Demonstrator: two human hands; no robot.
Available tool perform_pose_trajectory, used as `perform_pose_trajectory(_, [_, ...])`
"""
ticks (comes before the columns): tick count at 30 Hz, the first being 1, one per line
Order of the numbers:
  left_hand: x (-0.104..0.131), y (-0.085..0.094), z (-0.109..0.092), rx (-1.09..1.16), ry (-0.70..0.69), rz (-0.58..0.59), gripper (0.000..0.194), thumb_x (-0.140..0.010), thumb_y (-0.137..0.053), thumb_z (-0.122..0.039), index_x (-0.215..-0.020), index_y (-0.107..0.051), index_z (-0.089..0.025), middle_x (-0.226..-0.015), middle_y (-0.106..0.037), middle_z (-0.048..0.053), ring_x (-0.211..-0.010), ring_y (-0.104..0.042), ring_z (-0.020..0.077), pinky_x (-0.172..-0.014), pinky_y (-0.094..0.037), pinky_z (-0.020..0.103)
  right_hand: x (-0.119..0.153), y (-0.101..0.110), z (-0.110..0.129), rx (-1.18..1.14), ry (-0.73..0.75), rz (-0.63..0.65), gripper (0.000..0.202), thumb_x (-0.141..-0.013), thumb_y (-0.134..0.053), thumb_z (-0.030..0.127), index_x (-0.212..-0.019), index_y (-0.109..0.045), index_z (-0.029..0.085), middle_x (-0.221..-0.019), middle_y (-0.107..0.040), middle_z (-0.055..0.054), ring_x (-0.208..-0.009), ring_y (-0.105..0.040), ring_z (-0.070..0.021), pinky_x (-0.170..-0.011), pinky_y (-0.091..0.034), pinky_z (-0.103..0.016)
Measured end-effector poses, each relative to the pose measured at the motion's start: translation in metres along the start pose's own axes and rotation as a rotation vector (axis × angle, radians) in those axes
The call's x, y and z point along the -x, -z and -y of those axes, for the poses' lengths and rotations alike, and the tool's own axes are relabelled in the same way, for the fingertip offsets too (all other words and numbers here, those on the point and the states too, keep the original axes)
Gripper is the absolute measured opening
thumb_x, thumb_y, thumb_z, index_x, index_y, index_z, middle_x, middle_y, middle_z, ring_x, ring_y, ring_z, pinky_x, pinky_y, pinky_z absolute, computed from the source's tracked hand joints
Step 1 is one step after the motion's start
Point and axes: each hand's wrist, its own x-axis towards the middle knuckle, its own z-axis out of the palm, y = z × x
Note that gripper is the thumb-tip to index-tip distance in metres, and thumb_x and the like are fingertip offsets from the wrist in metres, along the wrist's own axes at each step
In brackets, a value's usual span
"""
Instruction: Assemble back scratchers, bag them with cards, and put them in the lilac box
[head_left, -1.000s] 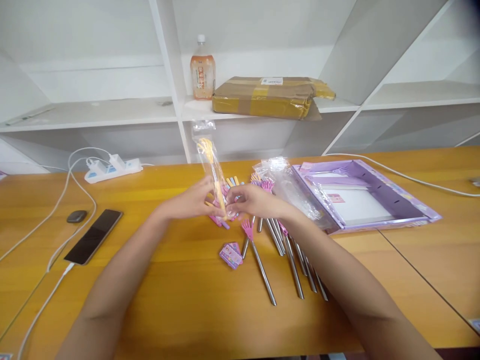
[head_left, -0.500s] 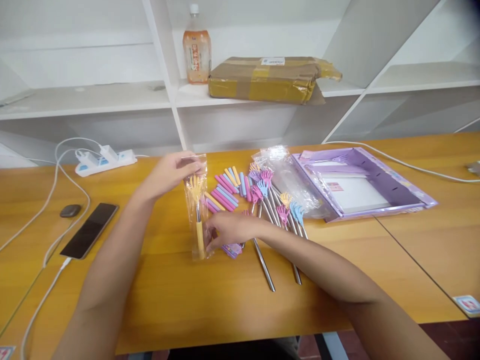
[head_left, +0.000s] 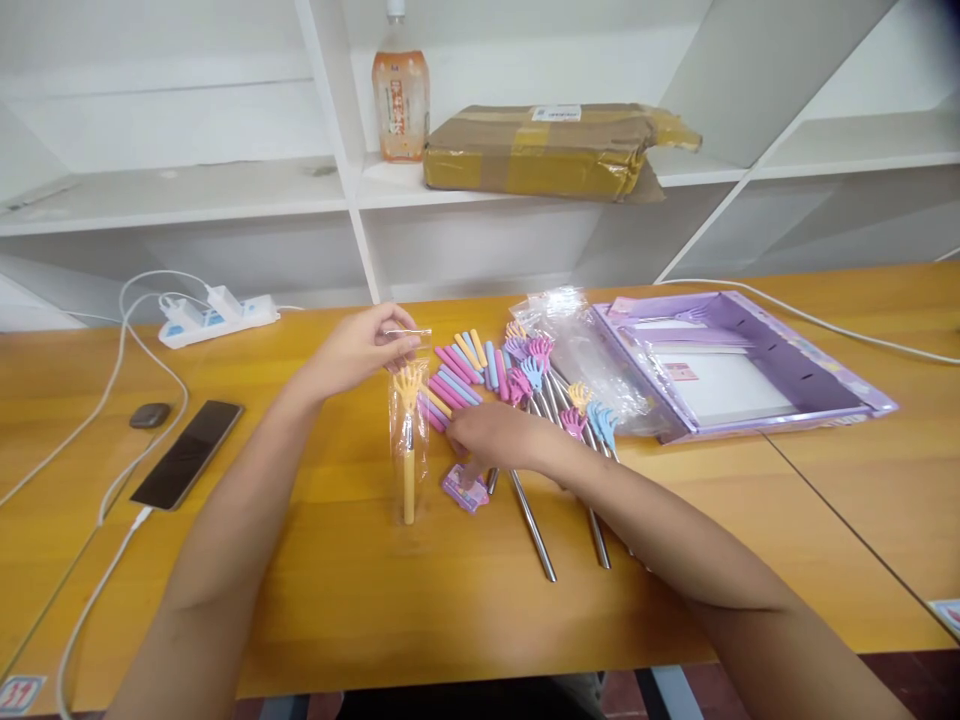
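My left hand (head_left: 375, 345) pinches the top edge of a clear plastic bag (head_left: 421, 475). Inside it stands a back scratcher (head_left: 408, 440) with a yellow hand-shaped head, a metal rod and a yellow grip. My right hand (head_left: 491, 438) reaches down over small purple printed cards (head_left: 463, 490), a fingertip touching them; its other fingers are partly hidden, and it appears open. Behind it lie several pink, blue, yellow and purple grip sleeves (head_left: 454, 385). To their right is a pile of back scratchers (head_left: 551, 375) with coloured hand heads and bare metal rods (head_left: 534, 525).
Clear plastic bags (head_left: 592, 345) lie beside an open purple box (head_left: 787, 425) at the right. A phone (head_left: 187, 455), a small dark case (head_left: 150, 415) and a power strip (head_left: 217, 318) with white cables are at the left. The shelf holds a bottle (head_left: 401, 105) and a taped carton (head_left: 540, 155).
My right hand has left the lower end of the bag and moved right onto the purple cards. My left hand still holds the bag's top. The view has shifted slightly.
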Motion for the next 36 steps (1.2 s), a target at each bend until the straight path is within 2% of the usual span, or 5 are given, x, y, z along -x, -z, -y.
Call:
perform_pose_trajectory(7, [-0.006,0.000,0.009,0.048,-0.002,-0.076,0.036,-0.096,-0.077,-0.053,-0.094,-0.068,-0.018,-0.087,-0.079,0.008,-0.079,-0.078,0.0189,-0.072,-0.061,0.030,-0.004,-0.001,-0.019,-0.127,0.100,0.054,0.019,-0.086,-0.085,0.030,-0.097,-0.079,0.015,-0.101,-0.075,-0.005,-0.085,-0.062,-0.0170,-0.066,-0.033,-0.029])
perform_pose_trajectory(15, [-0.009,-0.006,0.008,0.093,0.017,-0.117,0.050,-0.091,-0.077,-0.066,-0.089,-0.070,-0.016,-0.079,-0.079,0.009,-0.071,-0.078,0.0182,-0.070,-0.063,0.029,0.019,0.017,-0.043,-0.388,0.402,0.092,0.025,-0.100,-0.069,0.038,-0.089,-0.070,0.016,-0.082,-0.066,0.000,-0.075,-0.056,-0.0135,-0.069,-0.038,-0.028])
perform_pose_trajectory(18, [-0.009,-0.013,0.006,0.096,0.010,-0.144,0.053,-0.091,-0.075,-0.068,-0.085,-0.069,-0.017,-0.077,-0.077,0.008,-0.069,-0.076,0.0169,-0.067,-0.060,0.026,0.034,0.025,-0.040,-0.463,0.502,-0.162,0.029,-0.106,-0.064,0.042,-0.090,-0.068,0.018,-0.082,-0.066,0.000,-0.075,-0.055,-0.0131,-0.071,-0.040,-0.028])
perform_pose_trajectory(24, [-0.010,-0.031,0.004,0.085,-0.025,-0.206,0.056,-0.094,-0.068,-0.074,-0.084,-0.066,-0.019,-0.075,-0.070,0.003,-0.067,-0.069,0.0148,-0.061,-0.053,0.025,0.035,0.019,-0.020,-0.235,0.274,-1.123,0.024,-0.113,-0.052,0.037,-0.108,-0.068,0.019,-0.090,-0.068,-0.003,-0.073,-0.053,-0.0141,-0.073,-0.042,-0.030])
perform_pose_trajectory(36, [-0.008,-0.043,0.004,0.337,0.040,-0.020,0.054,-0.095,-0.063,-0.073,-0.101,-0.072,-0.019,-0.092,-0.075,0.006,-0.083,-0.073,0.0193,-0.079,-0.058,0.033,0.016,0.014,-0.034,0.159,0.018,-1.157,0.037,-0.118,-0.036,0.031,-0.113,-0.071,0.020,-0.106,-0.076,-0.009,-0.093,-0.066,-0.0189,-0.072,-0.040,-0.032])
